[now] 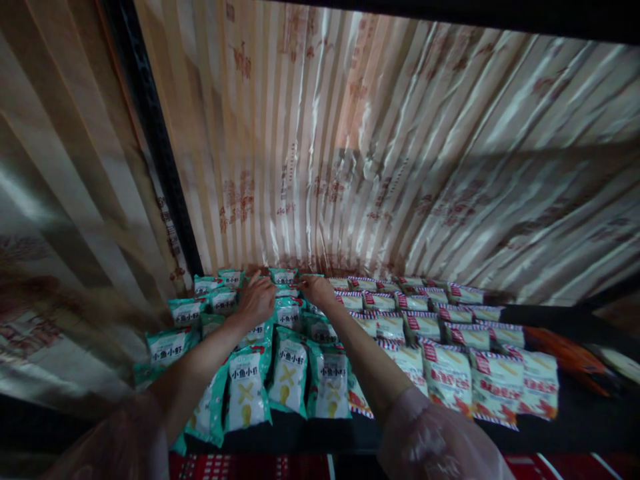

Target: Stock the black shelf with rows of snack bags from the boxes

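Rows of teal-and-white snack bags (249, 393) stand on a dark shelf in front of me. My left hand (257, 301) reaches over them to the back rows, its index finger stretched out, left of a teal snack bag (284, 277) in the rear row. Opposite it, my right hand (319, 292) has curled fingers pinched at the right side of that rear bag, near its edge. Another teal bag (314, 275) is partly hidden behind the right hand. My forearms cover parts of the rows below them.
Cream snack bags with striped edges (447, 379) fill rows to the right. Beyond them lies an orange-red package (570, 357), blurred. Printed striped sheeting (310, 133) hangs behind, with a dark upright post (160, 147) at left. Red perforated crates (250, 467) show below the shelf's front edge.
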A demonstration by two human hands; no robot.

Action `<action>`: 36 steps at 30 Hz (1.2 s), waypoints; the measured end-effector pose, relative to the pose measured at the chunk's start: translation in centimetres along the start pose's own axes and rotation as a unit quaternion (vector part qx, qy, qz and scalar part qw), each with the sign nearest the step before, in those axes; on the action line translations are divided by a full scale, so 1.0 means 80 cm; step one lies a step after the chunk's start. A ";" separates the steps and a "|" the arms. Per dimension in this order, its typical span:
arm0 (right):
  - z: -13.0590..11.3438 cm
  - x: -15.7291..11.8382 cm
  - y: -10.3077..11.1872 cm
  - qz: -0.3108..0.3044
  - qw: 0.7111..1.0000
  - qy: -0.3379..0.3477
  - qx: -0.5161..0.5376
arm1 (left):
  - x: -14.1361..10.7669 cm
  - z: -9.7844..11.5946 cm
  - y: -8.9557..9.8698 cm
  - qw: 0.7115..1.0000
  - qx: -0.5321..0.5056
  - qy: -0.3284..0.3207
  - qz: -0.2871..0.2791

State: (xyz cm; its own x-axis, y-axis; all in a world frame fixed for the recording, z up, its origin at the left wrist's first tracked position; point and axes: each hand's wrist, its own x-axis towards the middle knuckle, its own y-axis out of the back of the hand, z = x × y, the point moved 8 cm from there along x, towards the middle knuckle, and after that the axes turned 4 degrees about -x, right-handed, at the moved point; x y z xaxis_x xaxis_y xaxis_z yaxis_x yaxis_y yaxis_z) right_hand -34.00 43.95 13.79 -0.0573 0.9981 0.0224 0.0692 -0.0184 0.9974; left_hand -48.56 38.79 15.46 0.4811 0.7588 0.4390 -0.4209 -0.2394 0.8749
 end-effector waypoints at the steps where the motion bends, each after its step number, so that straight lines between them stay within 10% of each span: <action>1: -0.002 -0.001 -0.001 -0.002 1.000 0.006 0.001 | -0.002 0.008 0.000 1.000 -0.004 -0.017 -0.004; 12: -0.020 -0.007 -0.008 -0.017 0.999 0.043 0.008 | -0.011 0.018 -0.016 0.998 0.001 -0.026 -0.050; 20: -0.022 -0.040 0.027 0.078 0.994 0.073 0.017 | -0.009 0.002 -0.031 0.999 0.002 0.020 -0.043; 36: -0.040 -0.085 0.013 0.023 0.989 0.137 0.047 | 0.005 -0.010 -0.036 0.996 0.007 0.028 -0.089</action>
State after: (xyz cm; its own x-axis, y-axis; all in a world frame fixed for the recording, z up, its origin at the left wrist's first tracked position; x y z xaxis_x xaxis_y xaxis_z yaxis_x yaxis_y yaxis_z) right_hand -36.76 36.96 14.92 -0.3188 0.9426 0.0990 0.1707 -0.0457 0.9843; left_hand -47.77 40.25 12.94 0.5037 0.8224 0.2643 -0.3214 -0.1056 0.9411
